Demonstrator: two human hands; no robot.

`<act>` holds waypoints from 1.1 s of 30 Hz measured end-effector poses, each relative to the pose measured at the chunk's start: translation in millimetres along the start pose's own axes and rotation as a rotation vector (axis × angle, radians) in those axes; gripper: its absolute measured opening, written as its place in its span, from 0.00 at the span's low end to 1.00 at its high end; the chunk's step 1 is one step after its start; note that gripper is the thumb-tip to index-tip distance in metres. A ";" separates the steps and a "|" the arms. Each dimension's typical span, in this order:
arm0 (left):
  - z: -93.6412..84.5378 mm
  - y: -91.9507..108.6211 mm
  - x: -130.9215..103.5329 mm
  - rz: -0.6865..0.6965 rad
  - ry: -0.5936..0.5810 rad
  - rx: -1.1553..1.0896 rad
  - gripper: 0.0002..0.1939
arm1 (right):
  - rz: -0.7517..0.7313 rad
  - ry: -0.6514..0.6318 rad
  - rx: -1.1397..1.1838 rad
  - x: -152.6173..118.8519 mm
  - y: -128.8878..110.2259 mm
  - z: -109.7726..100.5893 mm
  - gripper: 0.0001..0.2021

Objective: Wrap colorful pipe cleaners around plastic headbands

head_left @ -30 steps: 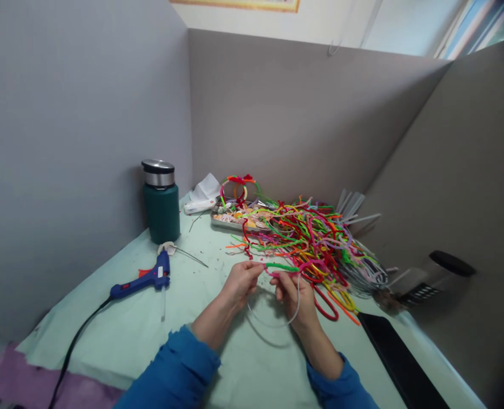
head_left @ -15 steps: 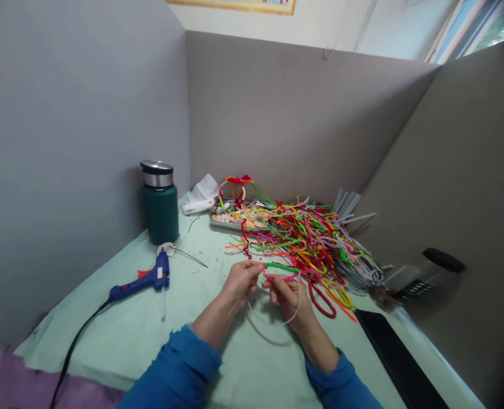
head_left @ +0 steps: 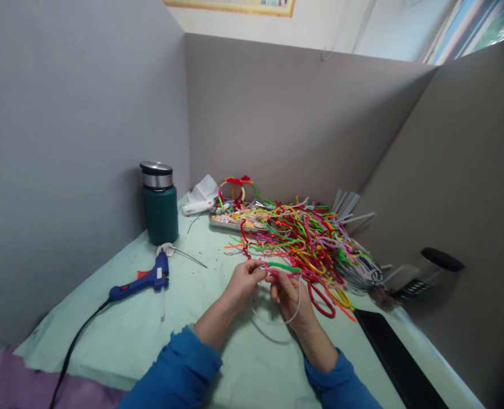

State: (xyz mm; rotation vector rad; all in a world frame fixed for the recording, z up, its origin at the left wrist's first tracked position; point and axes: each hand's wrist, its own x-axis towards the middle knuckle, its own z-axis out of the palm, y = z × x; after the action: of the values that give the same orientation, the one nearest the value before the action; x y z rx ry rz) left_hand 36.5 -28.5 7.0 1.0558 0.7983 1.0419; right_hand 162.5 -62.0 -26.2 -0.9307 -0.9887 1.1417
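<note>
A thin pale hoop (head_left: pixel 299 301) hangs between my hands above the table, its upper part wrapped in green and pink pipe cleaner (head_left: pixel 283 266). Fingers and thumb of my left hand (head_left: pixel 244 281) pinch the left end of the wrapped part. My right hand (head_left: pixel 292 295) is closed on the pink strand below the green section, with the hoop's right side passing over its back. Just beyond my hands lies a tangled pile of colourful pipe cleaners (head_left: pixel 315 233).
A green bottle (head_left: pixel 160 207) and a blue glue gun (head_left: pixel 143 283) with its black cord are on the left. Behind stands a metal tray (head_left: pixel 234 225) of small pieces. A black flat object (head_left: pixel 396 355) and a clear container (head_left: pixel 430 270) are on the right.
My left hand has shifted slightly right, closer to my right hand. The hoop's left side has moved right with it, and the green section sits a little further right.
</note>
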 end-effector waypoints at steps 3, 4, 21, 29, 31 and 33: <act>0.1 -6.0 2.5 0.101 0.031 0.083 0.15 | -0.009 0.012 0.020 0.4 0.0 0.4 0.12; 0.0 -8.0 3.6 0.134 0.048 0.102 0.14 | -0.010 0.016 0.022 0.4 0.0 0.5 0.12; 5.0 -10.1 0.4 -0.057 0.045 0.035 0.17 | -0.114 0.182 -0.191 7.1 10.0 -2.9 0.16; 2.3 -5.2 -0.6 -0.151 -0.027 -0.046 0.16 | -0.121 0.140 -0.168 3.8 2.6 0.0 0.11; 0.3 -6.0 -0.2 -0.167 -0.057 -0.060 0.15 | -0.112 0.124 -0.163 3.1 2.5 0.0 0.11; -2.0 -6.9 0.8 -0.180 -0.086 -0.072 0.15 | -0.101 0.112 -0.155 3.0 3.1 -0.7 0.10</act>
State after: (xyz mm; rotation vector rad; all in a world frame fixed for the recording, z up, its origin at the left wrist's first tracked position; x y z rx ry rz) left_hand 37.0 -28.1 -0.2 0.9429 0.7658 0.8603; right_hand 162.7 -58.6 -28.9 -1.0451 -1.0320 0.9279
